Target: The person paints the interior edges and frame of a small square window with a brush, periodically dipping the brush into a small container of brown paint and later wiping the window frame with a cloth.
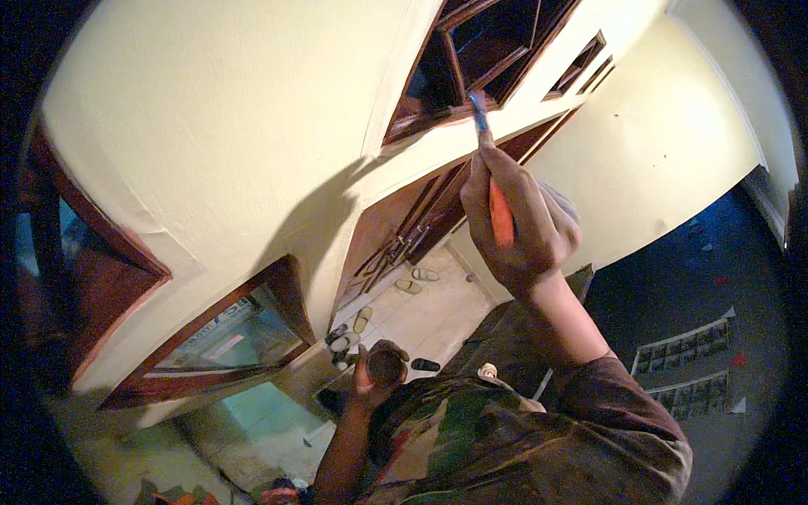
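My right hand (526,219) is raised and closed around a slim paintbrush (502,217) with an orange handle. The brush's bluish end points up to the lower edge of a brown wooden window frame (459,109); whether its tip touches the wood I cannot tell. Lower down, close to my body, my left hand (364,389) is curled round a small, dark, round cup (386,368). What the cup contains is too dark to make out.
A cream wall (227,109) surrounds the window. Below it is a brown double door (412,223), with several sandals (362,320) on the tiled floor (429,307). Another brown-framed window (227,337) is at lower left. Dark ground with two grid-like panels (686,345) spreads at right.
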Demonstrator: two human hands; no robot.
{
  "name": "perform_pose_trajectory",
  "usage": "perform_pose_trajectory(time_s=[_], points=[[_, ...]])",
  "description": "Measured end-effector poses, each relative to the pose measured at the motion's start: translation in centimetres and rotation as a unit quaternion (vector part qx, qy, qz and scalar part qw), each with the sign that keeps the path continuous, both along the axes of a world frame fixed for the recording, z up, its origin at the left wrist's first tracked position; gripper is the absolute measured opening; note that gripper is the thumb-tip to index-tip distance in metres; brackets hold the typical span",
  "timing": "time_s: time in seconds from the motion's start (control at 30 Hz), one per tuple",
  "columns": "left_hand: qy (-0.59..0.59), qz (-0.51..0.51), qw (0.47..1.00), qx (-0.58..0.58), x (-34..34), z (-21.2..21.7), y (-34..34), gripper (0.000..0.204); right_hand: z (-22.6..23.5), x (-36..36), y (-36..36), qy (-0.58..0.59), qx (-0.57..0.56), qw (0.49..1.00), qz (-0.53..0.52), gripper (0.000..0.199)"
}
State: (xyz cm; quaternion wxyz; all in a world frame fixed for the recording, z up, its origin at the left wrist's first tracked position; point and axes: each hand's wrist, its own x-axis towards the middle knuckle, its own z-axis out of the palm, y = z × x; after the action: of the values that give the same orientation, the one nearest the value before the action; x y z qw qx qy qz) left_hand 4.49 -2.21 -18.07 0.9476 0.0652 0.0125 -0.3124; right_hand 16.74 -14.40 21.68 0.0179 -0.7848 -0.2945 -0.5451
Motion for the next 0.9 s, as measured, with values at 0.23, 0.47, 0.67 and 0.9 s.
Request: perform_pose_trajectory(time_s=[0.23,0.47,0.67,0.9], points=[[0.026,-0.033,0.999,-0.004,-0.2,1.6,1.7,0.073,1.2,2.9,-0.3,0.073,-0.104,0.988,0.083,0.029],[0.001,-0.009,0.999,0.031,-0.1,2.3,4.0,0.073,2.1,-2.9,-2.4,0.017,-0.001,0.997,0.072,0.04],[0.062,-0.025,0.997,-0.037,-0.3,4.4,4.3,0.072,6.1,-4.2,-4.1,0.092,0.33,0.928,0.147,0.022],[-0.039,-0.021,0.999,-0.009,-0.1,4.9,3.5,0.075,9.6,0.0,-0.8,0.077,0.421,0.838,0.337,0.026]])
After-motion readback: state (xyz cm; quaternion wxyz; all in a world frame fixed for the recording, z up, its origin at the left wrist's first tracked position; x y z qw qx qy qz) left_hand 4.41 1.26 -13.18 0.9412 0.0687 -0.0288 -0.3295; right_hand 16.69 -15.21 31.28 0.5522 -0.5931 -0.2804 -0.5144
